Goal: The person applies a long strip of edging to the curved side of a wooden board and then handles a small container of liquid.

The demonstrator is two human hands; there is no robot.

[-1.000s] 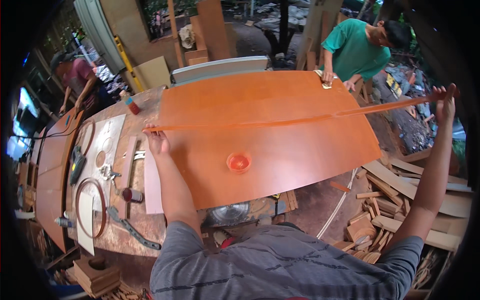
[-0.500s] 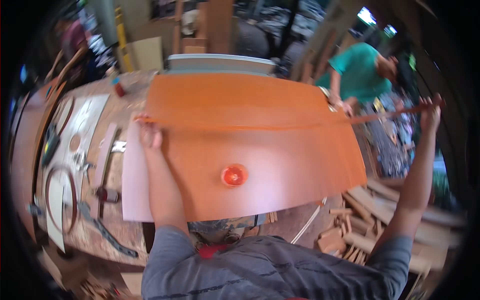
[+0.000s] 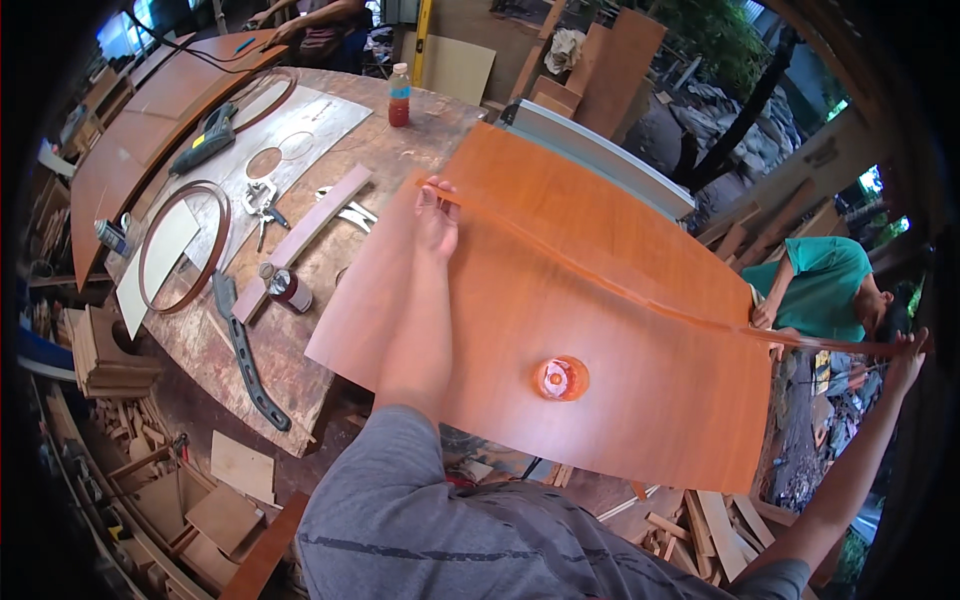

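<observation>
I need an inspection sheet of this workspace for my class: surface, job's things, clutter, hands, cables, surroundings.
Surface: worn, stained wooden workbench.
Job's things: long orange-brown strip held over a large panel; small container on the panel.
Clutter: power tool, metal clamp and dark bottle, left of the panel.
Hands: left hand and right hand grip opposite ends of the strip.
Cables: dark cable, upper left.
Surroundings: person in green, right; another person, upper left; wood offcuts, lower right.

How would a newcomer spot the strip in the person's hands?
Start at the large orange-brown panel in the middle of the view. Over it, a long, thin orange-brown strip runs from the left hand to the right hand. Unlike the broad panel and the small cup, it is narrow and reaches past the panel's right edge.
</observation>
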